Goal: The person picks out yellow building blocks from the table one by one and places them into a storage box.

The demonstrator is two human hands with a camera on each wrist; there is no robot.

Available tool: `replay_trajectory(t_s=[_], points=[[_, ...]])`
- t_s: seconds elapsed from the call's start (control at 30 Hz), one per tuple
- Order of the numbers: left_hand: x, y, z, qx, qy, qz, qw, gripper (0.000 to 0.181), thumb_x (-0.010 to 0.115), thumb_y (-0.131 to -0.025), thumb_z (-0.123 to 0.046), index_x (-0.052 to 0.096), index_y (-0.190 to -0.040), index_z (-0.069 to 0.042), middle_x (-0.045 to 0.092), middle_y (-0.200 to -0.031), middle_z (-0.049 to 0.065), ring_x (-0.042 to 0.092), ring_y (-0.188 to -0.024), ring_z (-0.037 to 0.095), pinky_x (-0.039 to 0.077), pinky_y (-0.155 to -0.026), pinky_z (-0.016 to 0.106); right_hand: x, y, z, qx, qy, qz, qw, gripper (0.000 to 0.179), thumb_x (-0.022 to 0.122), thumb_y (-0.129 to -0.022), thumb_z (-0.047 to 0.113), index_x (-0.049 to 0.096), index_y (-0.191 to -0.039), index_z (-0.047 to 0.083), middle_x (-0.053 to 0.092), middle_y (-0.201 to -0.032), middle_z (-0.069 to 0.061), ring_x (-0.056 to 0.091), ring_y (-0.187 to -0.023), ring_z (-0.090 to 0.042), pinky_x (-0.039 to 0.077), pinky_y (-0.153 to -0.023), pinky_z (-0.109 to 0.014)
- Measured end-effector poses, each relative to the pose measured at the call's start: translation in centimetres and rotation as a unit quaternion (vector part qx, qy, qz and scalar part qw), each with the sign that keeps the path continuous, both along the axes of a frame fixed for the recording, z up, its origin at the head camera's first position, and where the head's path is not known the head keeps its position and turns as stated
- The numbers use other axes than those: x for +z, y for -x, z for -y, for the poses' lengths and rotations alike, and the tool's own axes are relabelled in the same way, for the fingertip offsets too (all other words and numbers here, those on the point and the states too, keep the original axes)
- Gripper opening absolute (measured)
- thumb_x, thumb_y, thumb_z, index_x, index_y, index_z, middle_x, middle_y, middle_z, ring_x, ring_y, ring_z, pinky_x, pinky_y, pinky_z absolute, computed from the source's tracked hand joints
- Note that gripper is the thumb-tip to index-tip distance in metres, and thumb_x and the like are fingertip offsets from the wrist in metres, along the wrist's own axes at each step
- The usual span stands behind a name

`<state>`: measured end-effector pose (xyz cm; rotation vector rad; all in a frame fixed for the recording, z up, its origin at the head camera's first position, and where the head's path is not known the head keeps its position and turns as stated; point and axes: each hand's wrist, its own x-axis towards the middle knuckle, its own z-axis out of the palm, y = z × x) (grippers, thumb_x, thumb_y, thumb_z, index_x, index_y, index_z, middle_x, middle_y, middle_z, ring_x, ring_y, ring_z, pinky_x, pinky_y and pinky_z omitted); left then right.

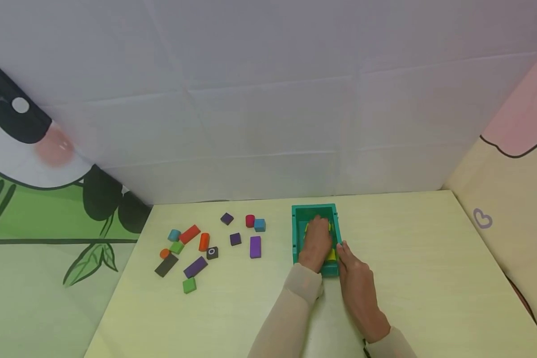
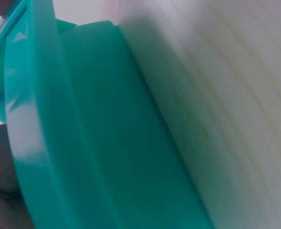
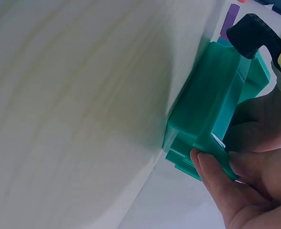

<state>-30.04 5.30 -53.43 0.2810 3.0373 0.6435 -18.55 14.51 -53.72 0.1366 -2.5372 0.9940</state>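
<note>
A teal plastic bin (image 1: 314, 206) stands on the table with yellow blocks (image 1: 331, 255) inside it. My left hand (image 1: 315, 243) reaches down into the bin, fingers pointing away from me; its fingertips and whatever they touch are hidden. In the left wrist view the bin's outer wall (image 2: 116, 119) fills much of the picture. At the bin's right side, my right hand (image 1: 358, 288) pinches the rim. The right wrist view shows its fingers (image 3: 212, 176) against the outside of the bin (image 3: 207, 95), with the thumb on the rim's other side.
Left of the bin lie several loose blocks: a purple block (image 1: 255, 247), a blue cube (image 1: 259, 225), a red cylinder (image 1: 249, 221), an orange block (image 1: 204, 242), a green block (image 1: 189, 285) and a dark grey block (image 1: 166, 265). A pale wall (image 1: 268, 124) rises behind the table.
</note>
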Motion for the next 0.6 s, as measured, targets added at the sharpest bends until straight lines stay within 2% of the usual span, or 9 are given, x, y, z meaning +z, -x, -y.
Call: replay_trajectory(t_s=[0.27, 0.4, 0.6], points=[[0.1, -0.3, 0.2, -0.006, 0.007, -0.016, 0.9998, 0.017, 0.064, -0.102, -0.001, 0.078, -0.112, -0.001, 0.068, -0.104, 0.011, 0.068, -0.090, 0.019, 0.060, -0.080, 0.026, -0.3, 0.1, 0.0, 0.001, 0.005, -0.001, 1.0000, 0.039, 0.075, -0.089, -0.013, 0.070, -0.128, -0.011, 0.067, -0.131, -0.028, 0.071, -0.109, -0.045, 0.063, -0.080, -0.054], [0.3, -0.4, 0.2, -0.005, 0.016, -0.011, 0.9998, 0.018, 0.063, -0.104, -0.004, 0.077, -0.115, -0.002, 0.069, -0.109, 0.011, 0.069, -0.095, 0.019, 0.061, -0.085, 0.027, -0.3, 0.1, -0.1, 0.001, 0.006, 0.002, 1.0000, 0.039, 0.075, -0.090, -0.012, 0.069, -0.129, -0.010, 0.067, -0.132, -0.027, 0.071, -0.109, -0.045, 0.062, -0.081, -0.055], [0.9, -1.2, 0.4, -0.008, 0.009, -0.022, 0.9997, 0.019, 0.063, -0.105, -0.006, 0.075, -0.119, -0.001, 0.069, -0.115, 0.012, 0.068, -0.101, 0.021, 0.061, -0.090, 0.029, -0.3, 0.0, -0.1, 0.002, 0.002, -0.012, 0.9999, 0.038, 0.075, -0.089, -0.013, 0.070, -0.126, -0.011, 0.068, -0.130, -0.028, 0.072, -0.107, -0.046, 0.063, -0.078, -0.055]])
